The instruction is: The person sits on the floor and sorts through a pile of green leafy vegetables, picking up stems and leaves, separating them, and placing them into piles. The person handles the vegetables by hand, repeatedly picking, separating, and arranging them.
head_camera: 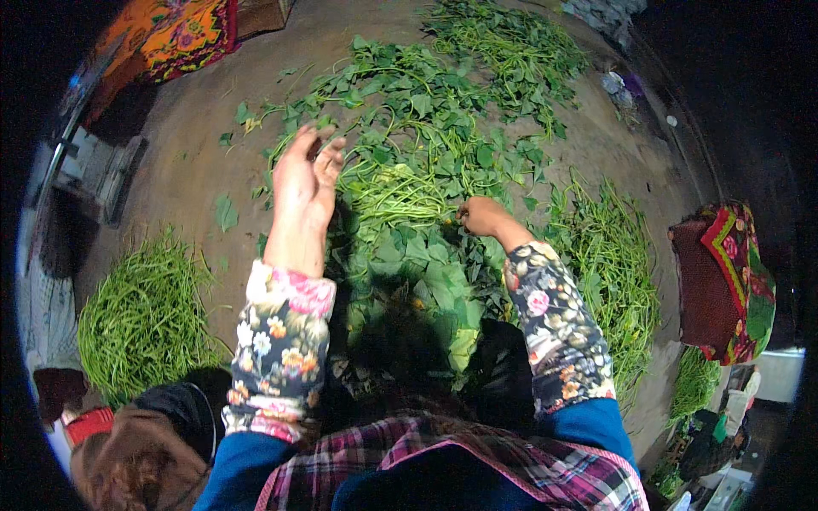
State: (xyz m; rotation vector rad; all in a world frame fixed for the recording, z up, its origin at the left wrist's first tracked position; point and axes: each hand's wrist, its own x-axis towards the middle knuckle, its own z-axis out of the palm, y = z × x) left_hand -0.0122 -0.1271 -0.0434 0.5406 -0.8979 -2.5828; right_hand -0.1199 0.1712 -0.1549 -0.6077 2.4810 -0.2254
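My left hand [311,167] is raised at the left edge of a spread of leafy green vines [415,105], its fingers apart and slightly curled, with nothing seen held in it. At the right end of a bundle of long green stems [402,198], my right hand [482,216] is low, its fingers bent; whether they pinch a stem is too small to tell. Broad green leaves [441,274] lie below the bundle, nearer my body, partly in shadow. Both forearms wear floral sleeve covers.
Heaps of green stems lie at the left [150,316] and right [604,268]; another leafy heap [511,51] is at the top. A person [147,453] is at the lower left. A patterned cloth-covered seat [725,281] stands at the right, an orange patterned cloth [185,38] at the upper left.
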